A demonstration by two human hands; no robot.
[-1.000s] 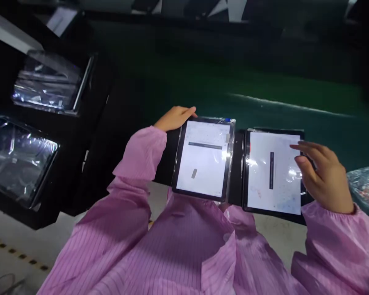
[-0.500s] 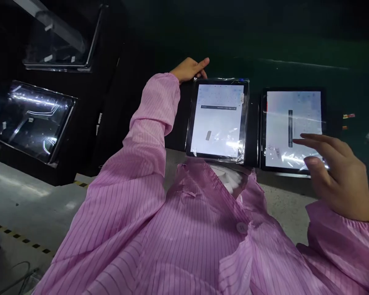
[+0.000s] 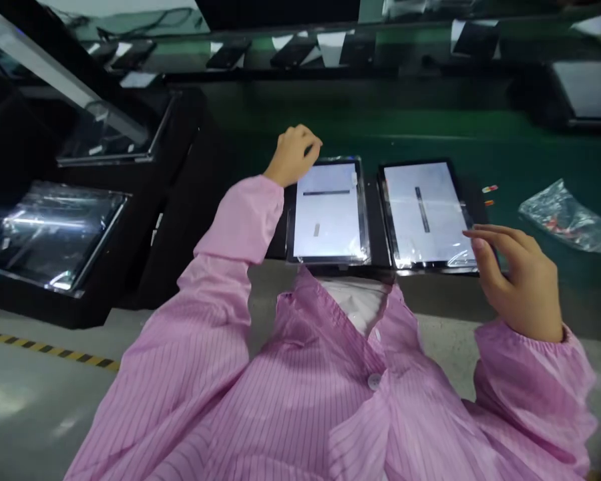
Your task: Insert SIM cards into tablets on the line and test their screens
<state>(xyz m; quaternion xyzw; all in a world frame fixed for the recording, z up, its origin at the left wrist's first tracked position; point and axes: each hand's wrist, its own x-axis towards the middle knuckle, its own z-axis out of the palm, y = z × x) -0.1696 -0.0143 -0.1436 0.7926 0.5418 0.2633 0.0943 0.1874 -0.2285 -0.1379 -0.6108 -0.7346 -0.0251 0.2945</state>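
Two lit tablets lie side by side in front of me. The left tablet has clear film around it, and its screen shows a dark bar and a small grey block. On the right tablet, a slanted dark bar crosses the pale screen. My left hand is at the upper left corner of the left tablet, its fingers curled and thumb and forefinger meeting, with nothing visible in them. Beside the right tablet's lower right edge, my right hand stretches its forefinger over the rim; thumb and finger are apart, contact unclear.
A film-wrapped dark panel lies at left, with another panel behind it. A clear plastic bag and two small labels lie at right. Several dark devices line a shelf at the back; another tablet sits far right.
My view has tilted up, bringing the back shelf and bag into sight. My left hand has curled its fingers over the tablet's corner. My right hand has drawn back from mid-screen toward the right tablet's edge.
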